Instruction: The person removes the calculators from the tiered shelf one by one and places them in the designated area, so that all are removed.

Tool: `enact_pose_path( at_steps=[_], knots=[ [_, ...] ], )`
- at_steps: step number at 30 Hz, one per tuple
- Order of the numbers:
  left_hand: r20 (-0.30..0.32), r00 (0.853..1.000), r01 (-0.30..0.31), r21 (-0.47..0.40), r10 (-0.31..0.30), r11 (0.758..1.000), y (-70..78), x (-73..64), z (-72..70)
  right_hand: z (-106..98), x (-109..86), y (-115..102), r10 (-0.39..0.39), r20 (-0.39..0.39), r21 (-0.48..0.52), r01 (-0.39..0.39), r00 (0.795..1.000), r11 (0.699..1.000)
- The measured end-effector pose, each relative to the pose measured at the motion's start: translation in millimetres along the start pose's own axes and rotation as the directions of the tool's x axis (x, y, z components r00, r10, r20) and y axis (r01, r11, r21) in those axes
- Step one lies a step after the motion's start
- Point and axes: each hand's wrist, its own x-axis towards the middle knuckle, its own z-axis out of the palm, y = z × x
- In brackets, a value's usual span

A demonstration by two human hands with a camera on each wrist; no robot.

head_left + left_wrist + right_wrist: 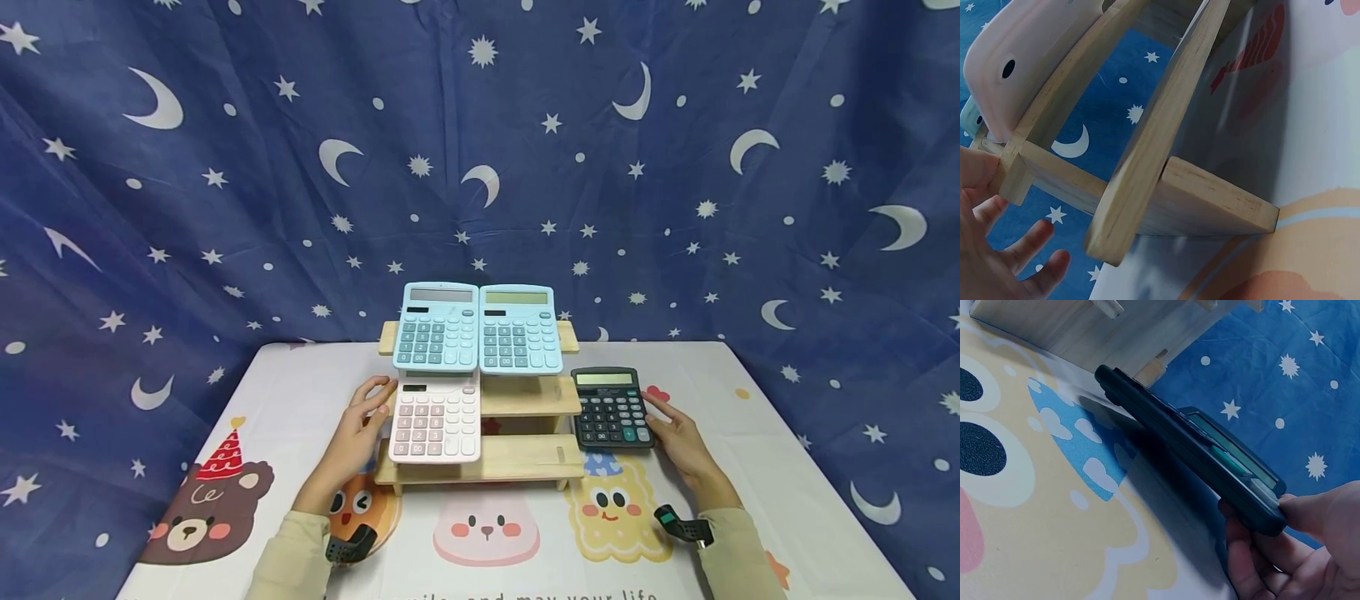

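Note:
My right hand [682, 442] grips the right edge of a black calculator [606, 418], thumb on top and fingers below. The calculator is tilted above the tablecloth, beside the wooden stepped stand [525, 454]. My left hand [360, 433] is at the left end of the stand's middle step. In the left wrist view its fingers [1035, 240] are spread, and the thumb side is against the wooden slat. A pink-and-white calculator [435, 421] leans on the stand's lower left. Two light blue calculators, a left one [437, 329] and a right one [521, 331], stand side by side on the top step.
A white tablecloth [757, 467] with cartoon prints, among them a brown bear [202, 517], covers the table. Behind it hangs a dark blue curtain [480, 233] with stars and moons. The stand's right half of the middle and lower steps shows bare wood.

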Motion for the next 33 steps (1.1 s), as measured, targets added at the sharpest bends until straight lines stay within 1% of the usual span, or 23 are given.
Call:
enact_pose_path(
  at_steps=[4, 7, 11, 15, 18, 23, 25, 29, 33],
  knots=[
    [-0.006, 1.0, 0.003, -0.004, -0.003, 1.0, -1.1, -0.1, 0.2, 0, 0.2, 0, 0.0, 0.001, -0.004, 0.0, 1.0, 1.0],
    [-0.005, 1.0, 0.006, -0.015, -0.006, 1.0, -2.7, -0.3, 1.0, -1, -0.1, 0, 0.007, -0.019, -0.02, -0.008, 1.0, 1.0],
    [-0.004, 1.0, 0.004, -0.024, -0.004, 1.0, -3.1, -1.1, 1.7, -1, 0.0, 0, 0.036, -0.04, -0.052, -0.038, 0.999, 0.998],
    [-0.005, 1.0, -0.002, -0.032, 0.001, 0.999, -2.7, -1.6, 1.8, -1, -0.1, -2, 0.073, -0.036, -0.066, -0.076, 0.997, 0.995],
    [-0.004, 1.0, -0.002, -0.031, 0.001, 1.0, -2.2, -1.6, 1.7, -1, -0.9, -4, 0.087, -0.026, -0.065, -0.089, 0.996, 0.994],
    [-0.001, 1.0, 0.003, -0.03, -0.003, 1.0, -1.2, -1.0, 1.5, -3, -5.3, -12, 0.065, 0.013, -0.084, -0.064, 0.998, 0.994],
    [-0.001, 1.0, 0.004, -0.029, -0.004, 1.0, -0.8, -0.6, 1.4, -4, -7.2, -15, 0.044, 0.021, -0.103, -0.041, 0.999, 0.994],
    [-0.003, 1.0, -0.001, -0.021, 0.001, 1.0, -0.2, 0.0, 1.0, -5, -10.4, -22, 0.026, -0.009, -0.162, -0.027, 1.0, 0.986],
    [-0.003, 1.0, -0.005, -0.02, 0.005, 1.0, -0.7, 0.0, 0.7, -5, -12.7, -27, 0.025, -0.028, -0.224, -0.031, 0.999, 0.974]
  ],
)
